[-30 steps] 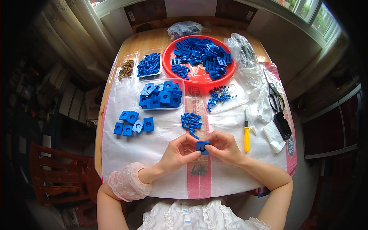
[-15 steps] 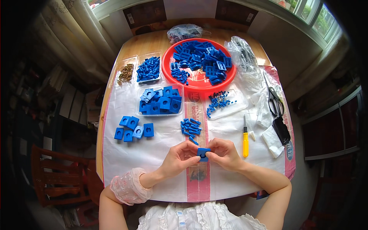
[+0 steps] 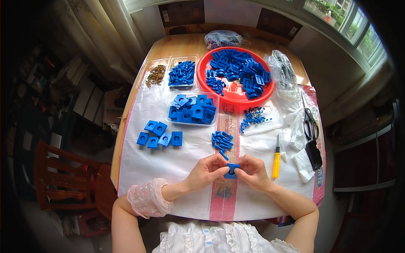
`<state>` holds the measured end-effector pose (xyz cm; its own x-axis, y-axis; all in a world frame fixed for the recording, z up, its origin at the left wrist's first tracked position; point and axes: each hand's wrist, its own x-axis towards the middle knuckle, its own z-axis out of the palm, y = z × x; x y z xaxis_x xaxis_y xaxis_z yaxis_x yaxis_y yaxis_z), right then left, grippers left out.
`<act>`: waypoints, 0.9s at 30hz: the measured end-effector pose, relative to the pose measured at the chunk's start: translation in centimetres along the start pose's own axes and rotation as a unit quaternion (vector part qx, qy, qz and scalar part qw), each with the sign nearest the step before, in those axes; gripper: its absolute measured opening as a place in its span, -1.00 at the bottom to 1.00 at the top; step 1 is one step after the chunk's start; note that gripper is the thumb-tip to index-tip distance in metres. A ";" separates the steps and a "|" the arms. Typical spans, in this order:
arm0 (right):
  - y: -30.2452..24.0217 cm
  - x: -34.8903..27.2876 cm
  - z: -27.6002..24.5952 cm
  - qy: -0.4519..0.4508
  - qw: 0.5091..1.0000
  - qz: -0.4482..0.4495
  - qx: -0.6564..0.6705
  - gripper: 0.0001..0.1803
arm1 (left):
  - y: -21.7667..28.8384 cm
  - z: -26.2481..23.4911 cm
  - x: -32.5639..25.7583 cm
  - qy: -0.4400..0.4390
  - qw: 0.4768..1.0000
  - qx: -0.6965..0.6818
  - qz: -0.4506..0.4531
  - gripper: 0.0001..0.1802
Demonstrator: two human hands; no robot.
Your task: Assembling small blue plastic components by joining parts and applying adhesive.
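A small blue plastic block (image 3: 231, 170) with a dark hole is pinched between both hands above the white sheet (image 3: 168, 168). My left hand (image 3: 207, 169) grips its left side with fingertips. My right hand (image 3: 252, 170) holds its right side. Just beyond the hands lies a loose heap of small blue pegs (image 3: 222, 140). Several finished-looking blue square blocks (image 3: 159, 134) lie to the left.
A red round tray (image 3: 236, 96) of blue parts stands at the back, with clear trays of blue squares (image 3: 192, 109), blue pegs (image 3: 182, 73) and brown screws (image 3: 156, 75). A yellow-handled screwdriver (image 3: 276, 160), scissors (image 3: 310, 122) and plastic bags (image 3: 282, 71) lie on the right.
Both hands stay together on the blue block, shifting only slightly toward me; the fingers have turned the piece a little.
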<state>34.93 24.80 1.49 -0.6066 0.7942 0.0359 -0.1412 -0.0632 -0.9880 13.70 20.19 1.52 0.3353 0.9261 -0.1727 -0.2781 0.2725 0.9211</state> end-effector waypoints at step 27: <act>0.1 0.2 0.0 -0.018 1.000 -0.004 0.021 -0.91 | 0.2 0.3 0.1 0.015 1.000 -0.016 0.015 -0.92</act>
<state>34.79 24.94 1.37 -0.6335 0.7721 0.0496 -0.1787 -0.0836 -0.9803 13.95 20.24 1.82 0.2998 0.9412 -0.1559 -0.3164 0.2523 0.9145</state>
